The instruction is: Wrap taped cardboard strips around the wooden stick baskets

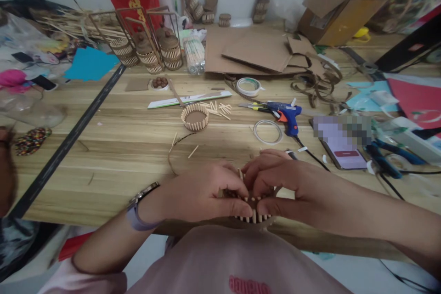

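Close to my body at the table's front edge, both hands grip a small round basket (254, 217) of brown cardboard and short wooden sticks. My left hand (215, 195) pinches its left side, thumb along the near rim. On the right side my right hand (280, 186) has its fingers curled over and its thumb on the near rim. The hands cover much of the basket. A thin brown strip (169, 149) curves over the table to near my left wrist. Farther off sits a similar round stick-walled tray (195, 118), with loose sticks (218, 109) beside it.
A blue glue gun (287, 115), tape rings (268, 132), a phone (339, 142) and pliers (389, 156) lie to the right. Cardboard sheets (255, 50) and finished lidded baskets (149, 57) stand behind. Another person's arm (6, 172) shows at the left edge.
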The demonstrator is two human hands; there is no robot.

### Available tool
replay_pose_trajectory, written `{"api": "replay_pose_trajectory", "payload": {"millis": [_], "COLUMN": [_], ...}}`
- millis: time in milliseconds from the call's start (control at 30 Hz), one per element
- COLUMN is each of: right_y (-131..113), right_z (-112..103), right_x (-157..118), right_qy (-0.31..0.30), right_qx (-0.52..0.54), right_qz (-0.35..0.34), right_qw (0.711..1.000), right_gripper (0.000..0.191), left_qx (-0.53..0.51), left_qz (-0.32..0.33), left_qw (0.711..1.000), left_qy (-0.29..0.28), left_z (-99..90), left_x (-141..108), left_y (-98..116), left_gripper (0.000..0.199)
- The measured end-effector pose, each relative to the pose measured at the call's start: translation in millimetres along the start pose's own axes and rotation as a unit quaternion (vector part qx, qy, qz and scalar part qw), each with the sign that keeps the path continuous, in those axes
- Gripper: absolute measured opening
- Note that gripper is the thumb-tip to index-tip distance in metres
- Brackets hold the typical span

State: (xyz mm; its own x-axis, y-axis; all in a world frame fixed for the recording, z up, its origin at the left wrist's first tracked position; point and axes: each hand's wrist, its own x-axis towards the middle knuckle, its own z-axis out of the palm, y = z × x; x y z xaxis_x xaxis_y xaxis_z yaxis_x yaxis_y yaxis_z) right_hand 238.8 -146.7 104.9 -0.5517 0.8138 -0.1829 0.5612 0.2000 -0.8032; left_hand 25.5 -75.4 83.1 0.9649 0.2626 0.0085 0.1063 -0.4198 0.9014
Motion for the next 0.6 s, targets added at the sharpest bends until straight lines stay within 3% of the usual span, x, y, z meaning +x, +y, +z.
{"api": "replay_pose_trajectory", "payload": {"millis": [100, 200, 300, 600], "right_y": [1, 7, 14, 5], "right_z": [-1, -4, -7, -9], "right_x": [-1, -5, -10, -17], "right_qy": [0.029, 0.086, 0.120, 0.067], "right_qx": [-0.041, -0.100, -0.140, -0.127], "right_qz": [0.009, 0.029, 0.019, 0.029], "right_qw": [0.999, 0.991, 0.983, 0.989], "right_gripper": [0.013, 0.025, 0.022, 0.023], "left_qx": [0.011, 0.028, 0.044, 0.151], "left_qz": [-0.006, -0.025, -0.036, -0.071], "left_qw": [1.000, 0.999, 0.998, 0.982], "left_qy": [0.013, 0.032, 0.041, 0.084], "left_z": [2.0, 1.6, 0.9, 6.6], "left_x": [-1, -5, -9, -9], "left_y": [0, -2, -2, 1], "left_gripper": [0.031, 0.027, 0.024, 0.024]}}
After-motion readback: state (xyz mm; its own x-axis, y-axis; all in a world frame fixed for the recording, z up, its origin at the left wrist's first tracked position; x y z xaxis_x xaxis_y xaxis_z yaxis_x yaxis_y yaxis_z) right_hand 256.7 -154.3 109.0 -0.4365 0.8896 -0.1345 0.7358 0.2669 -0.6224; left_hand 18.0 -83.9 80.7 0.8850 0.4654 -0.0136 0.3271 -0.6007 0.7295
